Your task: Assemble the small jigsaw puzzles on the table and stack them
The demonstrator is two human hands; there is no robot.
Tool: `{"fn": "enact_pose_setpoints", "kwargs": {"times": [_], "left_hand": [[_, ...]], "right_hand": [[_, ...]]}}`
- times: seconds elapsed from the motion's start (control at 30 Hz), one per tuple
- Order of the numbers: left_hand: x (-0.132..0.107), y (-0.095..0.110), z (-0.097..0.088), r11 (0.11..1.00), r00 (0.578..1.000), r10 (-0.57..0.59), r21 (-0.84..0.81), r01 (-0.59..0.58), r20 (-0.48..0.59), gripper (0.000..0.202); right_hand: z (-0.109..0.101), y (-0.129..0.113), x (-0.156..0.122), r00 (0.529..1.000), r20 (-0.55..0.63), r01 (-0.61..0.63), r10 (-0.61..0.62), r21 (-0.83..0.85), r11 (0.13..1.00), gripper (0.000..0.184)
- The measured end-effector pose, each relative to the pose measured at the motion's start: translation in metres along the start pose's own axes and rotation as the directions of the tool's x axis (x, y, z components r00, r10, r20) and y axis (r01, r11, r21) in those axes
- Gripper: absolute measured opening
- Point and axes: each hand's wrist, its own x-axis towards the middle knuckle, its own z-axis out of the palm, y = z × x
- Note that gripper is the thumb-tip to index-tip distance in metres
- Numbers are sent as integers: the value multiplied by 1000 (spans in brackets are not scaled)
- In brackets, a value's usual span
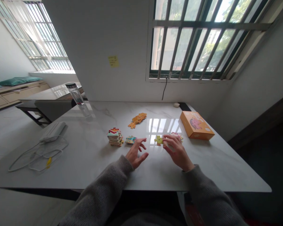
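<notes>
The right hand is pinching a yellow-green jigsaw piece by its edge above the middle of the tabletop; the stiff, light card is best held at its rim. The left hand is hovering open, fingers spread, near a small pile of jigsaw pieces.

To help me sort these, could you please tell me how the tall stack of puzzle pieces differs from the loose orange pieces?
The stack is multicoloured, while the orange pieces are all one colour. The stack rises in a neat pile, while the orange pieces lie low in a long strip. The stack is also nearer the left hand. Both are jigsaw pieces on the marble table.
</notes>
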Motion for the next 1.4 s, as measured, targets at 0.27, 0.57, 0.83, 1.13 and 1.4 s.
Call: {"fn": "enact_pose_setpoints", "kwargs": {"times": [0.27,0.57,0.83,1.13,1.4], "left_hand": [[-1,-3,3,997,998,19,68,-24,65,48],[-1,1,2,995,993,22,95,-33,115,42],[0,9,-1,983,988,150,116,-146,-33,25],[-6,1,-25,940,949,249,284,-188,-194,22],[-17,-7,-48,927,920,273,334,-173,-280,20]], "right_hand": [[-42,60,-10,996,-55,-84,72,-265,961,25],[-31,69,-15,994,-44,-111,103,-287,952,27],[-7,-23,12,999,46,25,-20,-115,993,28],[113,-9,104,947,308,-65,96,-110,992,25],[173,27,157,940,237,-168,246,-308,936,63]]}}
